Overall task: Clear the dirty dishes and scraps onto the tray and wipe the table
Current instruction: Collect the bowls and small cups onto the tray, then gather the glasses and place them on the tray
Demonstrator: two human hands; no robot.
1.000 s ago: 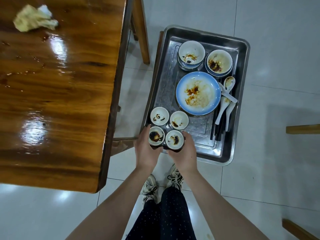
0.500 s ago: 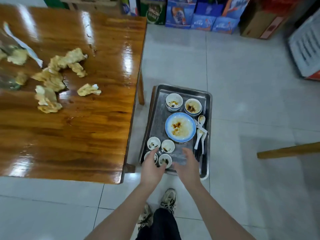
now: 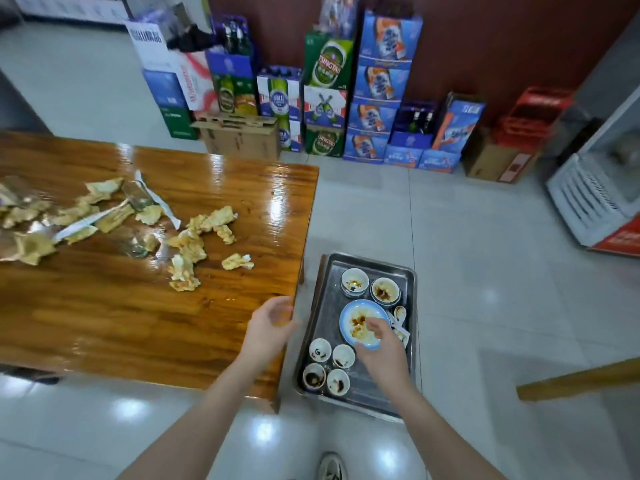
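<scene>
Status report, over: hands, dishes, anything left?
Both hands empty: left hand over the table edge, right hand over the tray. Dishes on tray. Scraps litter the table.

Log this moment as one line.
tray: dirty dishes loaded | scraps: on table | left hand: open | right hand: open over plate
</scene>
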